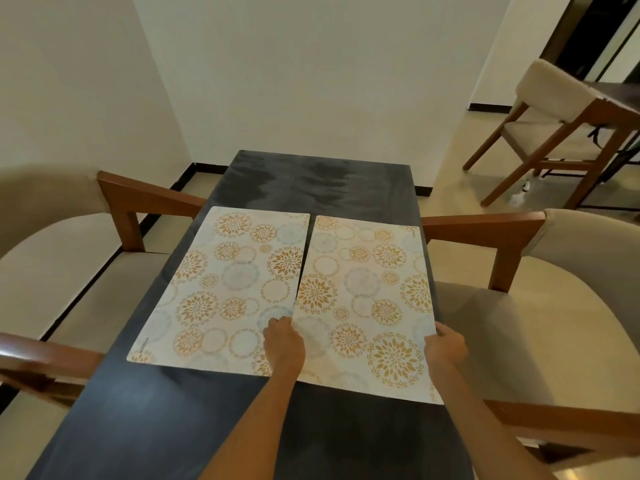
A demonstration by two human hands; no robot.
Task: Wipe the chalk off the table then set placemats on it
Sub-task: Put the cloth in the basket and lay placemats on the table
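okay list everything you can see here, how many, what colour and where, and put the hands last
table: one, dark grey with pale smears at the far end, centre
left placemat: one, cream with orange and blue-grey circles, flat on the table
right placemat: one, same pattern, beside the left one, right edge at the table's edge
armchairs: two, beige cushions on brown wood, one on the left, one on the right
far chair: one, brown wood with a pale fleecy back, top right
walls: cream, behind the table
left hand: one, on the right placemat's left edge
right hand: one, holding the right placemat's right edge
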